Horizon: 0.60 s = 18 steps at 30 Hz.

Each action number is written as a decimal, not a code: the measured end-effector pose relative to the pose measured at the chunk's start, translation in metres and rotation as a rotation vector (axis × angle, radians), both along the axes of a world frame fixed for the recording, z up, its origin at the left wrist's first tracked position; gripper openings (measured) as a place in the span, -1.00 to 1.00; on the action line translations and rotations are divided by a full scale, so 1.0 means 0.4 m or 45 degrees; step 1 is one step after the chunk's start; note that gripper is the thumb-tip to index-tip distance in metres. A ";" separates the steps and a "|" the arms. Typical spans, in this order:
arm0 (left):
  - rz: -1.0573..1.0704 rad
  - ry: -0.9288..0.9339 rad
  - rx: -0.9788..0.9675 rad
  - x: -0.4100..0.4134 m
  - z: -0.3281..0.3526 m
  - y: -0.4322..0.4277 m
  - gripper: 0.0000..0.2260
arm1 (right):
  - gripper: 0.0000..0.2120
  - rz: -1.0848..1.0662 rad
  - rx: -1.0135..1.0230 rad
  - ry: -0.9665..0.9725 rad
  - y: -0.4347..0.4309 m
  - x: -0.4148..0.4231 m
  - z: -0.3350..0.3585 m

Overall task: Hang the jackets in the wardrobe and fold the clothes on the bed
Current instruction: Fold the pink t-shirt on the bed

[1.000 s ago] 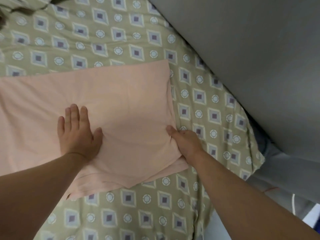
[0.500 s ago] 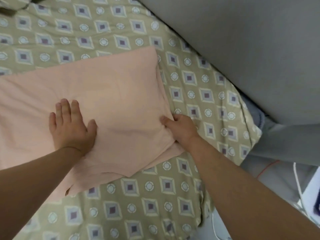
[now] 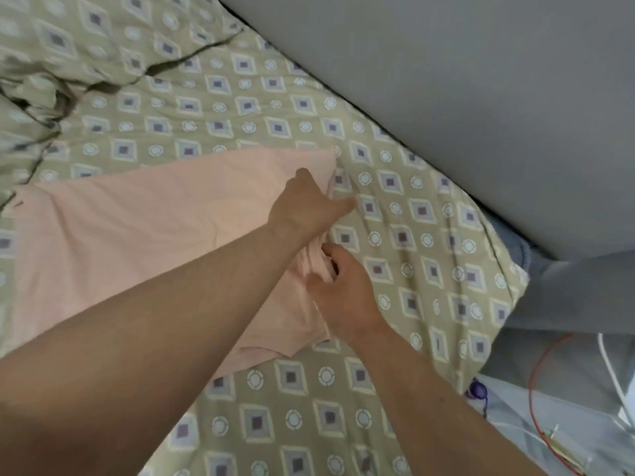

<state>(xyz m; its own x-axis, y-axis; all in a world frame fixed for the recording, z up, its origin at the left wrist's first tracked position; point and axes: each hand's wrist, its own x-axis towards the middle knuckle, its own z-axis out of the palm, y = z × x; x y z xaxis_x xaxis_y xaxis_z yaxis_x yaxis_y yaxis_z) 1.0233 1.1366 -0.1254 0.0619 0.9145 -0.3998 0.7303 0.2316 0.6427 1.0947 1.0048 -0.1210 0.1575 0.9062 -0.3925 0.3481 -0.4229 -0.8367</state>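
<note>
Pinching bunched edge of cloth [image 3: 137,235] with right hand [image 3: 343,293]; left hand [image 3: 305,207] just beyond on same edge, clamped or not cannot tell. Spread on bed [image 3: 429,269], mostly left of both grips. Soft, light, limp; likely to sag, so best taken at edge corners.

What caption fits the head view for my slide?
Left hand and right hand at one edge of a pink garment on the patterned bedspread, the right pinching bunched fabric.

Upper right: grey wall [image 3: 481,97]. Lower right: red cable [image 3: 532,400] beside white cable [image 3: 610,372]; small purple object [image 3: 477,393] just left.
</note>
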 end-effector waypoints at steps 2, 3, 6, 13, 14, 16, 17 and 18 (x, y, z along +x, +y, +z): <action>-0.015 0.141 -0.004 -0.021 -0.002 0.022 -0.47 | -0.63 0.041 0.008 0.040 -0.009 -0.050 0.015; -0.019 0.183 -0.002 -0.052 -0.001 0.030 -0.59 | -0.63 0.055 0.008 0.068 -0.011 -0.073 0.019; 0.091 0.114 0.066 -0.166 -0.001 0.045 -0.77 | -0.57 0.109 -0.012 0.125 -0.014 -0.154 0.036; 0.406 -0.217 -0.093 -0.491 -0.010 0.021 -0.88 | -0.50 0.343 -0.056 0.230 -0.004 -0.423 0.027; 0.412 -0.231 -0.140 -0.543 -0.012 0.013 -0.86 | -0.48 0.390 -0.049 0.249 -0.001 -0.465 0.023; 0.611 -0.398 -0.160 -0.647 -0.032 -0.006 -0.86 | -0.42 0.489 -0.056 0.276 0.000 -0.546 0.013; 0.599 -0.452 -0.132 -0.690 -0.034 -0.017 -0.80 | -0.41 0.539 -0.068 0.275 0.000 -0.586 0.004; 0.582 -0.440 -0.094 -0.729 -0.037 -0.030 -0.66 | -0.41 0.587 -0.085 0.270 -0.001 -0.623 -0.008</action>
<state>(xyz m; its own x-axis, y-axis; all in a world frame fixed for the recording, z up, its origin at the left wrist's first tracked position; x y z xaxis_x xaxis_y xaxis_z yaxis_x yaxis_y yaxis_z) 0.7318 1.1245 -0.1403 -0.1949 0.8494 -0.4904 0.2962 0.5276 0.7962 0.8456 1.0044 -0.1242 -0.3421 0.8345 -0.4320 0.3369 -0.3202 -0.8854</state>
